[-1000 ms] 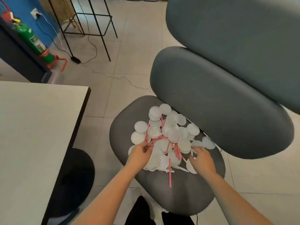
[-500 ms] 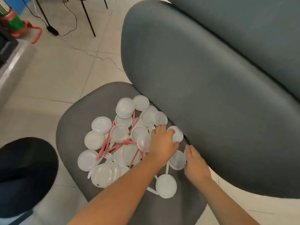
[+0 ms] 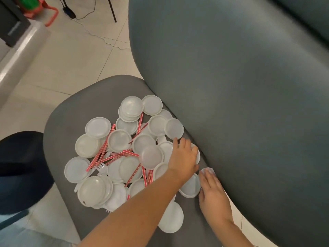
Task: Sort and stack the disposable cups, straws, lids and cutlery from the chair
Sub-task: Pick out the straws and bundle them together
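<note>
— Where are the things to be sorted?

— They lie in one mixed heap on the grey chair seat (image 3: pixel 58 132). Most of them are white round lids (image 3: pixel 98 127), and many overlap each other. Red and white striped straws (image 3: pixel 105 148) run across and between the lids. Some white plastic forks (image 3: pixel 102 168) show from under them in the left part of the heap.

— And the left hand?

— The left hand (image 3: pixel 184 157) reaches across the heap to its right side, close to the grey backrest (image 3: pixel 231 104). It lies palm down on the lids there, with the fingers loosely spread and only a little bent. One fingertip touches the edge of a lid. Whether something is pinched under the palm, I cannot tell.

— And the right one?

— The right hand (image 3: pixel 212 196) is just beside it, nearer to the person, also palm down. Its fingers are straight and held together, and the tips rest on a small lid (image 3: pixel 207 169) right against the backrest. It pinches nothing.

— What is around the chair?

— A pale tiled floor (image 3: pixel 71 59) with a thin cable (image 3: pixel 99 36) lying on it.
</note>
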`<state>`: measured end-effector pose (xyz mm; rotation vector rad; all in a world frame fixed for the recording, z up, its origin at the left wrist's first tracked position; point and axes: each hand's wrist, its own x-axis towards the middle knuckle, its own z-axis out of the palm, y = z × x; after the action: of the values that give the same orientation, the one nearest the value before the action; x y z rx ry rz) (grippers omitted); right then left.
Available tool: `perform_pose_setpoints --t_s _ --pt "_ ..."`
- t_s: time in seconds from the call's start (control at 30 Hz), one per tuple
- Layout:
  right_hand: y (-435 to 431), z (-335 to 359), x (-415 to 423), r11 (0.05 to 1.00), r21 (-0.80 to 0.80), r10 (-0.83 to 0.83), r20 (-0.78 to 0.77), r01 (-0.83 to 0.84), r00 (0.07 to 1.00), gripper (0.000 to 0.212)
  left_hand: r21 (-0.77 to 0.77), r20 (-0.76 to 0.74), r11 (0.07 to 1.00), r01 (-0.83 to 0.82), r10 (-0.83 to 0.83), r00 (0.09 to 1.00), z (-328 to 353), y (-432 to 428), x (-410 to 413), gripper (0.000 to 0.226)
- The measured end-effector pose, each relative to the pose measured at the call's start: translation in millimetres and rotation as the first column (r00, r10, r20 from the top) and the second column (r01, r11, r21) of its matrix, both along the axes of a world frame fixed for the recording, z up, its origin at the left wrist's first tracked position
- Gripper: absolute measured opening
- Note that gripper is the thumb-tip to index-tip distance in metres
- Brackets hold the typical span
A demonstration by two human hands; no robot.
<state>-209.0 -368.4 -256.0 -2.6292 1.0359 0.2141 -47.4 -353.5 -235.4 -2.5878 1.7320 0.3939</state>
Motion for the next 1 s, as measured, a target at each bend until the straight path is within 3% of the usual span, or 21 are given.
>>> perform_pose_setpoints --t_s 0.1,0.27,0.43,0.53,0.63,0.7,0.8,0.9,1.0 --pt "-2 2 -2 0.997 -0.051 0.066 0.069 -0.062 0.995 0.041 -0.09 -0.001 0.994 -0.069 0.069 0.998 4 12 2 0.05" --pt "-11 20 8 0.998 -0.051 0.049 0.169 -0.041 0.984 0.052 -0.337 -0.164 0.882 -0.33 0.29 0.943 18 16 29 0.051" --pt "-10 33 19 0.998 -0.065 -0.007 0.23 0.022 0.973 0.05 -0.204 -0.506 0.827 -0.524 0.369 0.779 38 18 34 0.057" --pt "-6 33 23 0.999 0.0 -0.049 0.253 0.051 0.966 0.044 -0.164 -0.583 0.824 -0.543 0.363 0.727 42 27 27 0.063" --pt "-4 33 23 0.99 0.105 -0.123 0.283 0.097 0.951 0.042 -0.217 -0.604 0.8 -0.56 0.34 0.721 43 36 21 0.069" --pt "-4 36 25 0.974 0.18 -0.192 0.309 0.14 0.931 0.049 -0.283 -0.578 0.79 -0.544 0.312 0.754 41 43 18 0.07" --pt "-7 42 30 0.946 0.246 -0.292 0.363 0.212 0.885 0.044 -0.359 -0.384 0.847 -0.391 0.248 0.889 36 54 9 0.067" --pt "-7 45 33 0.961 0.207 -0.256 0.407 0.185 0.877 0.041 -0.278 -0.169 0.931 -0.236 0.195 0.966 33 71 -10 0.073" --pt "-3 39 33 0.972 0.221 -0.158 0.385 0.075 0.909 0.041 -0.191 -0.132 0.959 -0.211 0.188 0.973 25 90 -30 0.082"
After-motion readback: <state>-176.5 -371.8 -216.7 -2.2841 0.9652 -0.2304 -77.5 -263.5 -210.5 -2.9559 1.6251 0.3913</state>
